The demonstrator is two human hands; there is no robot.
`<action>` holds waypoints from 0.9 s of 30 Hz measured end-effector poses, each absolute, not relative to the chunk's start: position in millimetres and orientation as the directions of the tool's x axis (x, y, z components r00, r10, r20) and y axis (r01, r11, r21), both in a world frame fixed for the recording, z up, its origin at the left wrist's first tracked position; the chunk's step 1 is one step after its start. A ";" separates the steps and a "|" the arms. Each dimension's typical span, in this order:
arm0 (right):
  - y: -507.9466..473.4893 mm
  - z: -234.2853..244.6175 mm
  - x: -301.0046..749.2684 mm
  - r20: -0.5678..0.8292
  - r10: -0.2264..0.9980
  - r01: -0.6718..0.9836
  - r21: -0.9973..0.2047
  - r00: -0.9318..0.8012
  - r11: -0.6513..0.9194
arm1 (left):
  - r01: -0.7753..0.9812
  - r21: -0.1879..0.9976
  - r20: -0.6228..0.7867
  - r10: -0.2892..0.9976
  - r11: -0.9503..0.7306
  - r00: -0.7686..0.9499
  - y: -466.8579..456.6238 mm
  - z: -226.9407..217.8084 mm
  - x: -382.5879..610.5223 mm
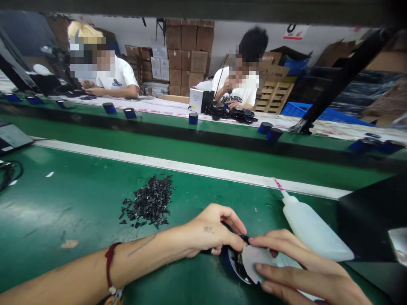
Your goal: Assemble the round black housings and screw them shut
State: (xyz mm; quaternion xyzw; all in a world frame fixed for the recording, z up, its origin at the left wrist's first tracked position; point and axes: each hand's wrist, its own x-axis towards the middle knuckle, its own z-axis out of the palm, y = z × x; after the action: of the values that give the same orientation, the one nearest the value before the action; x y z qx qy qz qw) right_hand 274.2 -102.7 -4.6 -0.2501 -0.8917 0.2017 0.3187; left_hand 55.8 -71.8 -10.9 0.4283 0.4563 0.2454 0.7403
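Our right hand (pixel 302 271) sits closest, thumb and forefinger pinched on a thin white sheet (pixel 256 260) that lies over a round dark-blue part (pixel 233 264). Our left hand (pixel 210 231) curls over that part's far rim, pinning it to the green mat (pixel 79 212) at the bottom middle of the bench. We reckon the part is light, hard plastic, stiff enough to grip by the rim. The sheet looks floppy and easy to crease, so edges only. A squeeze bottle (pixel 313 233) lies just beside on the right, with a pile of small black bits (pixel 149 203) further left.
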 end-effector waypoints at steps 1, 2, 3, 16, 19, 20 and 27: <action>-102.7 -3.7 275.5 0.447 0.591 0.338 -0.525 -0.672 0.781 | 0.040 0.867 -0.457 0.759 0.497 0.464 -71.8 -11.2 56.5; -102.7 -3.0 276.7 0.427 0.603 0.354 -0.530 -0.674 0.771 | 0.052 0.876 -0.447 0.765 0.480 0.464 -71.5 -11.2 57.3; -102.7 -2.4 277.4 0.413 0.615 0.369 -0.533 -0.672 0.761 | 0.063 0.884 -0.436 0.772 0.462 0.462 -70.7 -10.9 58.1; -104.8 -0.2 267.3 0.464 0.595 0.342 -0.520 -0.657 0.783 | -0.066 0.825 -0.424 0.692 0.561 0.584 -66.6 -10.9 50.9; -107.7 -2.3 266.1 0.433 0.629 0.390 -0.521 -0.646 0.759 | -0.139 0.810 -0.389 0.700 0.569 0.599 -71.6 -12.7 44.3; -108.8 -3.2 266.0 0.426 0.635 0.395 -0.525 -0.645 0.754 | -0.151 0.809 -0.380 0.701 0.568 0.603 -73.0 -13.8 42.6; -109.3 -7.3 259.3 0.458 0.602 0.344 -0.529 -0.654 0.776 | -0.199 0.782 -0.377 0.702 0.591 0.604 -79.7 -22.0 43.4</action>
State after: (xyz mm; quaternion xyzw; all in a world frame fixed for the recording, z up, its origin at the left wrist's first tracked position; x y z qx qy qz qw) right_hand 259.3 -109.3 -7.3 -0.2666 -0.8867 0.2023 0.3190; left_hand 43.4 -79.7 -22.0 0.3593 0.3500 0.2747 0.8203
